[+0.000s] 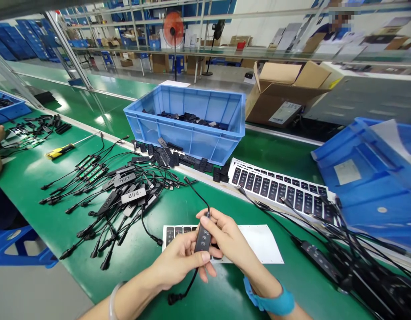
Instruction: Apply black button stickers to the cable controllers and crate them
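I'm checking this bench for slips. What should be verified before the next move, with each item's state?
Black inline controller gripped by left hand and right hand: ok.
White sticker sheet lying flat beneath the hands: ok.
Its black cable free of the tangled pile of black cabled controllers: cannot tell.
Blue plastic bin clear of both hands: ok.
Sticker seated on the controller: cannot tell.
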A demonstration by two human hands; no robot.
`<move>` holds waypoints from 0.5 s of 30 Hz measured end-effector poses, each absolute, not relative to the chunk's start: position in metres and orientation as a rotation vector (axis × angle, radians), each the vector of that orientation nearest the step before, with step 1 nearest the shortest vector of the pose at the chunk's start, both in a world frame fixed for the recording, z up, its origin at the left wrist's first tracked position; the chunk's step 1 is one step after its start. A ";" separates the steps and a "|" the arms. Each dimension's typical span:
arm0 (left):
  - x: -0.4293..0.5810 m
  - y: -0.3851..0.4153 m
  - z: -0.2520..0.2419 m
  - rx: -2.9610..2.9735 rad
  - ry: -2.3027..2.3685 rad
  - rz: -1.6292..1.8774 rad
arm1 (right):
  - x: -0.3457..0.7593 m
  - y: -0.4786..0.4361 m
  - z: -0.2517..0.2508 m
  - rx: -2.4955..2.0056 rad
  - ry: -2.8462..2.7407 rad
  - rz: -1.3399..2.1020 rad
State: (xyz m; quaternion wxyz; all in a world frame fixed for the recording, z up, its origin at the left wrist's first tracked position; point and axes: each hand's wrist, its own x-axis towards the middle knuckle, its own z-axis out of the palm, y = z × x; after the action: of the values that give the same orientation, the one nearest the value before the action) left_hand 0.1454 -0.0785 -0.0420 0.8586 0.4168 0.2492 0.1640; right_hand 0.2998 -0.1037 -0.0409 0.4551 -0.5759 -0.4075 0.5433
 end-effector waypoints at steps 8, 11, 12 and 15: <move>0.147 -0.081 -0.042 0.951 0.543 0.368 | 0.294 -0.111 -0.031 -1.286 -1.070 1.334; 0.141 -0.083 -0.036 1.100 0.557 0.320 | 0.305 -0.117 -0.020 -1.306 -1.018 1.213; 0.136 -0.082 -0.031 1.182 0.580 0.316 | 0.316 -0.121 -0.016 -1.326 -0.976 1.147; 0.105 -0.067 -0.012 1.409 0.722 0.426 | 0.370 -0.146 0.004 -1.443 -0.876 0.861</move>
State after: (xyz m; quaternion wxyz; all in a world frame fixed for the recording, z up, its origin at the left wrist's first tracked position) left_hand 0.1054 -0.0670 -0.0122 0.6824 0.6283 0.3220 0.1897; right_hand 0.3697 -0.1459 0.0043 0.5840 -0.6182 -0.3752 0.3687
